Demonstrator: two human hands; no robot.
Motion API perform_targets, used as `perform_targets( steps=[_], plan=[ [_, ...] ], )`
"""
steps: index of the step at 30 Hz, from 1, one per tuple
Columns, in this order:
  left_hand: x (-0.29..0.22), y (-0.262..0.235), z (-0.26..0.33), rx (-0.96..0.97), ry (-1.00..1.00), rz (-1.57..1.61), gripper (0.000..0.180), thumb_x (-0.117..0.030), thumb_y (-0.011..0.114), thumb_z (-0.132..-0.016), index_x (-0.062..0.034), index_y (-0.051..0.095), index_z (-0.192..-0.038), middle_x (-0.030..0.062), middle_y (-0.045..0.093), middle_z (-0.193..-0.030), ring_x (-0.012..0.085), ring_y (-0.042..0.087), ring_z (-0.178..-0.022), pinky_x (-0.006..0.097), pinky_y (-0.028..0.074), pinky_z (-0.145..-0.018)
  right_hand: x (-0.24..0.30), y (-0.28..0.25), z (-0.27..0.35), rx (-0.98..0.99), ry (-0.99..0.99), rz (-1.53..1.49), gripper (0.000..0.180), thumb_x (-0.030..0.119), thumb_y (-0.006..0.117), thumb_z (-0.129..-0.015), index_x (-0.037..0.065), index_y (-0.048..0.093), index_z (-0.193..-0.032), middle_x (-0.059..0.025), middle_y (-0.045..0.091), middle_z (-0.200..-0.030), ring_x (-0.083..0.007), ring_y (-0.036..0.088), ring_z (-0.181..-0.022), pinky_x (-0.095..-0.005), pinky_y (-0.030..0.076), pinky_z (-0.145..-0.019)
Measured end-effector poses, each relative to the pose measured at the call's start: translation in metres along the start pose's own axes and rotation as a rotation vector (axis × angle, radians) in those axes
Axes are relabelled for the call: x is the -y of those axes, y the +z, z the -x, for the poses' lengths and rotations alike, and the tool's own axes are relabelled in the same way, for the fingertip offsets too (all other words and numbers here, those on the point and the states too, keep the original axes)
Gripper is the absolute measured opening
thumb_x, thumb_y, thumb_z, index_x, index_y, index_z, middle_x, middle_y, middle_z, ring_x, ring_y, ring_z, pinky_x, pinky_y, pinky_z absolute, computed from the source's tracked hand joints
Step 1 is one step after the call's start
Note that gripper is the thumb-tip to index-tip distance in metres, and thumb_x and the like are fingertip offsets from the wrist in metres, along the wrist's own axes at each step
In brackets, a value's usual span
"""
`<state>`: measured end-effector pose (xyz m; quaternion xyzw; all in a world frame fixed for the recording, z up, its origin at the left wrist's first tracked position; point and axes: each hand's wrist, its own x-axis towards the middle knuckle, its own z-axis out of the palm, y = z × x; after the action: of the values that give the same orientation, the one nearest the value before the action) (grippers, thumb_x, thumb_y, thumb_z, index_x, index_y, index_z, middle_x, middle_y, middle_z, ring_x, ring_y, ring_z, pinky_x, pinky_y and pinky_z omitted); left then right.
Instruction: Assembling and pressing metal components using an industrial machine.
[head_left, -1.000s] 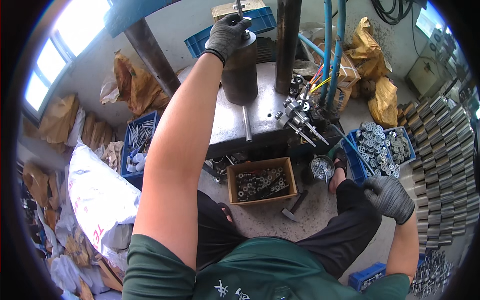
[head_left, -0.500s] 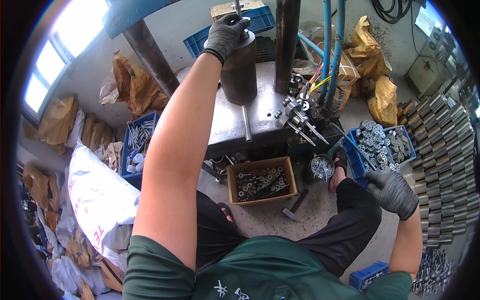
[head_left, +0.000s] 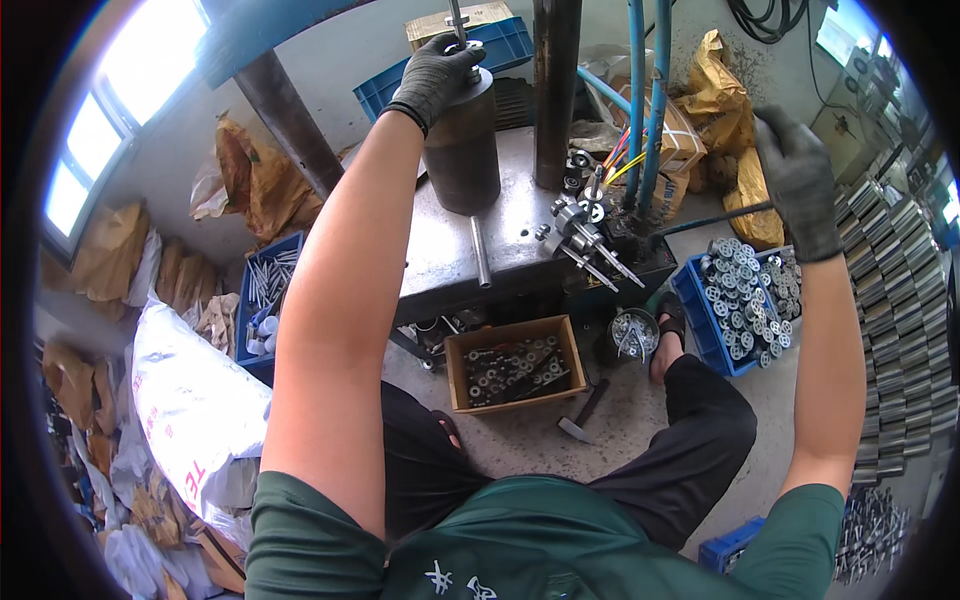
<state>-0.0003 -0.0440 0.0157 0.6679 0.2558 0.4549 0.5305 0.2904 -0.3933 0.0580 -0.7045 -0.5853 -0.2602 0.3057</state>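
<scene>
Atop steel cylinder (head_left: 462,140), left hand (head_left: 436,75), right hand (head_left: 797,180) gripping lever (head_left: 712,220)

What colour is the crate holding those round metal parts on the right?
Blue: the plastic crate of round metal parts, clearest in the head view.

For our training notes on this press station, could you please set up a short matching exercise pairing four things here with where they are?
Things:
1. left hand
2. right hand
3. cardboard box of metal parts
4. hammer

Places:
A. on the floor beside the person's foot
B. on top of the dark metal cylinder
C. on the floor in front of the steel table
D. on the end of a thin black lever

Pairs: 1-B, 2-D, 3-C, 4-A
</scene>
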Motion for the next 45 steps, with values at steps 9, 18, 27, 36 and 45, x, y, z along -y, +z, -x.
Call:
perform_targets(
  steps=[9, 18, 27, 36, 45],
  plan=[
    [0.007, 0.004, -0.007, -0.012, 0.124, -0.144, 0.036, -0.004, 0.076, -0.091, -0.0011, 0.062, -0.124, 0.0078, 0.069, -0.103, 0.0138, 0.068, -0.085, 0.027, 0.063, -0.078, -0.021, 0.029, -0.055, 0.08, 0.063, 0.207, 0.032, 0.034, 0.059, -0.098, 0.009, 0.072, -0.112, -0.0214, 0.072, -0.101, -0.0396, 0.07, -0.095, -0.0465, 0.055, -0.084],
    [-0.005, 0.062, 0.162, -0.039, 0.546, -0.02, 0.052, -0.006, 0.074, -0.089, -0.0014, 0.052, -0.137, 0.0065, 0.062, -0.117, 0.0154, 0.061, -0.112, 0.031, 0.051, -0.094, 0.015, -0.002, 0.013, 0.016, -0.014, 0.198, 0.024, 0.03, 0.06, -0.095, 0.012, 0.073, -0.106, -0.018, 0.072, -0.09, -0.035, 0.072, -0.086, -0.0474, 0.058, -0.079],
    [0.053, 0.077, 0.327, 0.172, 0.643, -0.389, 0.049, -0.008, 0.083, -0.084, -0.0055, 0.064, -0.13, 0.015, 0.057, -0.139, 0.0277, 0.062, -0.12, 0.038, 0.053, -0.102, 0.109, -0.019, 0.187, -0.024, -0.194, -0.481, 0.037, 0.014, 0.071, -0.091, 0.002, 0.064, -0.125, -0.0116, 0.07, -0.091, -0.0271, 0.07, -0.082, -0.0362, 0.058, -0.074],
    [0.059, 0.089, 0.36, 0.564, 0.314, -0.23, 0.044, 0.005, 0.065, -0.084, -0.0045, 0.066, -0.127, 0.0172, 0.064, -0.126, 0.0315, 0.065, -0.114, 0.04, 0.053, -0.098, 0.175, 0.109, 0.279, 0.604, 1.38, -2.127, 0.051, 0.059, 0.051, -0.103, 0.011, 0.066, -0.108, -0.0028, 0.07, -0.09, -0.0139, 0.066, -0.068, -0.0293, 0.055, -0.055],
    [0.105, 0.063, 0.35, 0.499, -0.278, -0.075, 0.035, 0.001, 0.071, -0.085, 0.0019, 0.065, -0.12, 0.0059, 0.069, -0.105, 0.0159, 0.066, -0.099, 0.031, 0.052, -0.092, 0.202, 0.134, 0.282, 0.563, 1.111, -1.91, 0.038, 0.049, 0.046, -0.109, 0.015, 0.062, -0.118, 0.004, 0.058, -0.075, -0.0057, 0.054, -0.06, -0.0214, 0.043, -0.05]
  ],
)
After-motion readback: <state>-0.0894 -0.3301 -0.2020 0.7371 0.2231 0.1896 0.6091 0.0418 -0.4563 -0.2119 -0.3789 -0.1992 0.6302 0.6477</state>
